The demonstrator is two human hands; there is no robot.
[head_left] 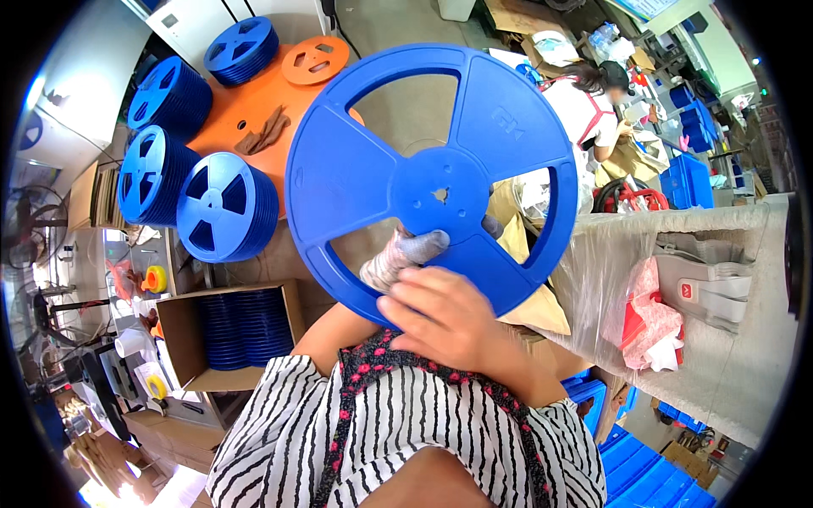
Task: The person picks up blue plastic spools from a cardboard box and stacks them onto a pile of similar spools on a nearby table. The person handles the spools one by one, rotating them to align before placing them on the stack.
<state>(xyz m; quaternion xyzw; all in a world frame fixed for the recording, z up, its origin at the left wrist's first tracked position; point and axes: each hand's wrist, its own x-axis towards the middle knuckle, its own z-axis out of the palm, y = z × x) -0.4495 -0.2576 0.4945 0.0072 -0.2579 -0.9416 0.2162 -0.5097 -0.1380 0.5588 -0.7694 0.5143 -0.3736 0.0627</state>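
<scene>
A large blue plastic reel with a round hub and wide cut-out windows is held up in front of me, its flat face toward me. My left hand, in a grey and white glove, is closed on it near the hub. The thumb lies over the front at the lower left window. Dark glove fingertips show behind through the right window. My bare right hand is in front of the reel's lower rim, close to the gloved hand. Its fingers are stretched out and apart, with nothing seen in them.
Stacks of blue reels stand at the left by an orange table, which carries an orange reel and a brown glove. A cardboard box holds several blue reels. Another person works at the upper right, beyond a grey ledge.
</scene>
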